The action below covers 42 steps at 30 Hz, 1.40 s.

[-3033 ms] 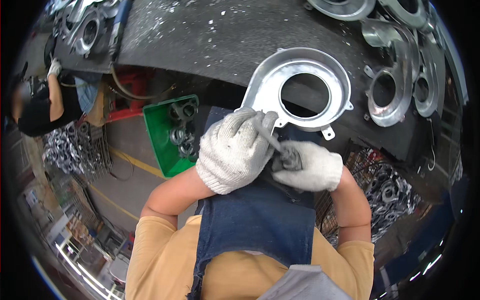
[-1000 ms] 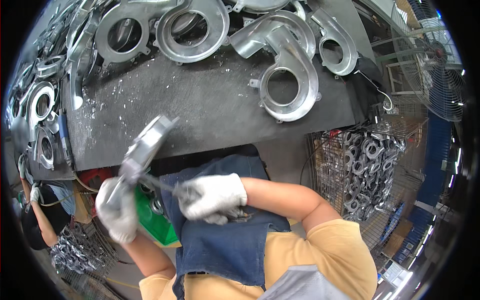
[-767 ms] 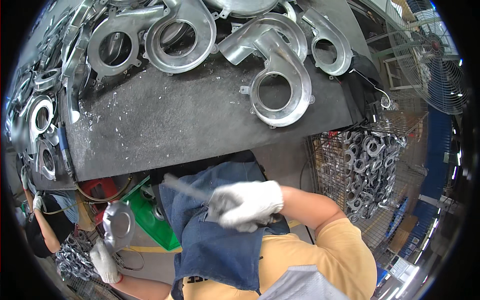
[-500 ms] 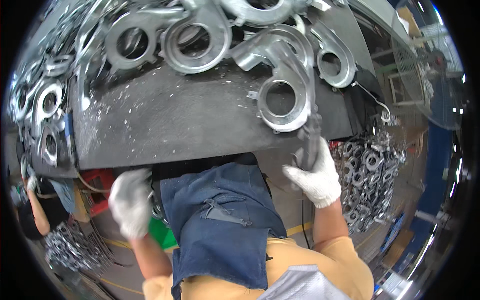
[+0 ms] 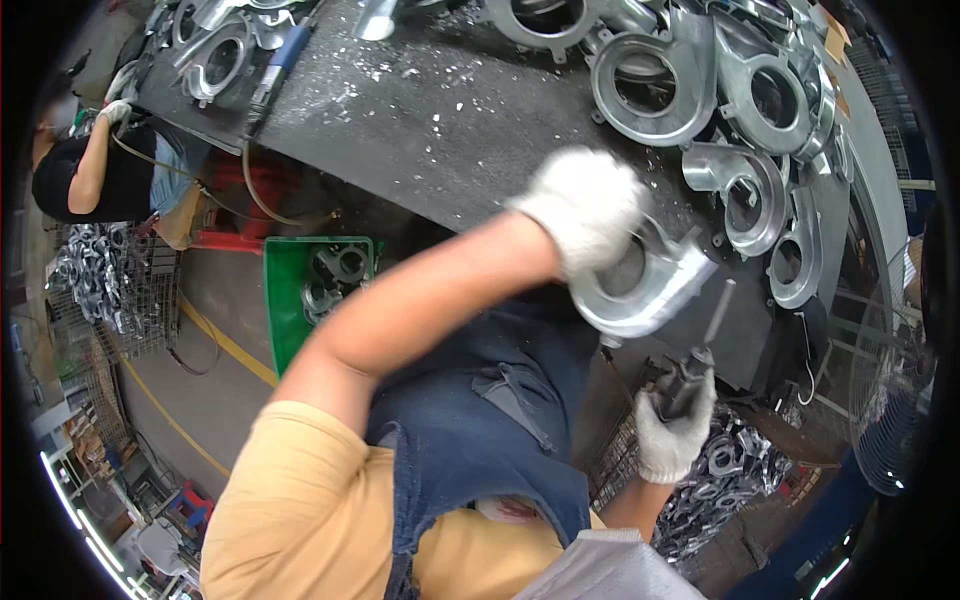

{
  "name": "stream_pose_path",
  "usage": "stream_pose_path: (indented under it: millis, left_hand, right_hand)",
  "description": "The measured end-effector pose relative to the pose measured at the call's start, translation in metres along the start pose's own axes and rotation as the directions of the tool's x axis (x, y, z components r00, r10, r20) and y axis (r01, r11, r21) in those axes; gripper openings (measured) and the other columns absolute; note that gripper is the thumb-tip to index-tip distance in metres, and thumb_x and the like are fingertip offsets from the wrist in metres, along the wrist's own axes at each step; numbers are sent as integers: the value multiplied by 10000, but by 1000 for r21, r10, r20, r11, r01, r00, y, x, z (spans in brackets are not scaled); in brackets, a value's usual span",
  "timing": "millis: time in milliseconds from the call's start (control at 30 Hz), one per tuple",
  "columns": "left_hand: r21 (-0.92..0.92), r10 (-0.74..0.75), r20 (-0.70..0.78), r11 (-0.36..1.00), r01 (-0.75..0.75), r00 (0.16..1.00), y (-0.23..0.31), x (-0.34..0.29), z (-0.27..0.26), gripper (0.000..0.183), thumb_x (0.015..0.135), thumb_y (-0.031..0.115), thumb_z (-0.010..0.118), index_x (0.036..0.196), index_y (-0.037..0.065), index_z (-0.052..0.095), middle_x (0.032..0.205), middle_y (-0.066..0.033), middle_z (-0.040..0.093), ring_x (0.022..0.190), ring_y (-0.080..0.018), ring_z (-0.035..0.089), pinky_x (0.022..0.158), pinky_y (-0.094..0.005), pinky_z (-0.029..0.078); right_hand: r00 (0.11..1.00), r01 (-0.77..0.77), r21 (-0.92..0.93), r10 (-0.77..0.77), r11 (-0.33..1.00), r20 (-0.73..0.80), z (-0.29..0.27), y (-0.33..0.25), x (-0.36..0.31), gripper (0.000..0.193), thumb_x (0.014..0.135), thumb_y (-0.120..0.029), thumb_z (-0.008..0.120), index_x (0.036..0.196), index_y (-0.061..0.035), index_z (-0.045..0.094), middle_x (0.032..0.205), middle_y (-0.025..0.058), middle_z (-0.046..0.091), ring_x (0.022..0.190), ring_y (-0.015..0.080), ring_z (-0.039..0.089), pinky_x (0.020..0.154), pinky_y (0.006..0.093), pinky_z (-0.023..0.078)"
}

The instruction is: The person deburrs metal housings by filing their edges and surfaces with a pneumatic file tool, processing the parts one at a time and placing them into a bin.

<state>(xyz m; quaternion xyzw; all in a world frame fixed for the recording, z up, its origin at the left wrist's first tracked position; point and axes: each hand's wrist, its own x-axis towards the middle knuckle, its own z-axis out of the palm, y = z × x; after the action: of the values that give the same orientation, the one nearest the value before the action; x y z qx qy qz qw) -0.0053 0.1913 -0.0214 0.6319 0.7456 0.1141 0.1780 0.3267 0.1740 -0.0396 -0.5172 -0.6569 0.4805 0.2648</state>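
Note:
In a white glove, my left hand (image 5: 588, 208) reaches across my body to the table's front edge. It is closed on a silver cast-metal blower housing (image 5: 655, 300), a ring with a short spout, tilted and partly over the edge. The fingers are slightly blurred, and the glove covers the housing's upper left part. My right hand (image 5: 676, 428), also gloved, is wrapped round a dark handheld power tool (image 5: 686, 385), lower right of the housing. A slim metal rod (image 5: 720, 312) points up from the tool, apart from the housing.
More housings (image 5: 655, 80) crowd the dark table (image 5: 400, 130) at the back and right, amid metal flakes. A blue-handled tool (image 5: 285, 55) with a hose lies at left. Below stand a green bin (image 5: 285, 300) and a basket of castings (image 5: 735, 470). Another person (image 5: 120, 170) works far left.
My left hand has swung from beside my apron up to the right and taken hold of a housing. My right hand with the tool has moved lower. The view has turned.

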Motion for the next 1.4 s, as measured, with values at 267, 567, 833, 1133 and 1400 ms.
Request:
stream_pose_path:
  millis: [267, 567, 833, 1133, 1400]
  left_hand:
    - [367, 464, -247, 857, -361, 851, -146, -3, -24, 327, 880, 126, 727, 1185, 207, 813, 1242, -6, 783, 1164, -277, 722, 1003, -438, 590]
    - [59, -37, -581, 994, 87, 813, -188, -90, 11, 542, 965, 288, 725, 1465, 80, 688, 1476, -168, 693, 1401, -389, 620, 1225, -501, 461]
    - [56, -30, -616, 995, 81, 787, -201, -86, 29, 505, 966, 222, 591, 1451, 122, 694, 1454, -119, 711, 1410, -336, 618, 1257, -490, 439]
    - [38, -30, -616, 997, 68, 787, -189, -89, 29, 518, 918, 162, 607, 1415, 60, 709, 1462, -159, 703, 1417, -381, 601, 1270, -517, 417]
    - [7, -88, -665, 992, 123, 742, -169, -97, 38, 471, 930, 208, 669, 1392, 138, 722, 1417, -85, 725, 1400, -331, 624, 1264, -505, 430]
  right_hand:
    - [776, 557, -336, -331, 760, 536, 28, -38, 37, 856, 784, -83, 920, 1580, -112, 606, 1175, 154, 765, 990, 351, 807, 824, 407, 653]
    - [596, 626, -456, -10, 633, 803, 51, -63, 75, 579, 941, -231, 808, 1506, -227, 679, 1044, 153, 719, 904, 403, 762, 795, 494, 628]
    - [571, 685, -522, 72, 508, 818, 52, -102, 65, 566, 986, -234, 754, 1539, -258, 639, 1016, 179, 698, 845, 437, 736, 771, 531, 618]
    - [641, 614, -575, 84, 541, 763, 68, -111, 50, 694, 995, -228, 741, 1655, -257, 527, 1020, 209, 700, 860, 443, 742, 789, 530, 617]
    - [683, 517, -608, 138, 602, 717, 81, -123, 38, 713, 1024, -251, 701, 1694, -222, 457, 1088, 237, 723, 955, 486, 743, 867, 547, 608]
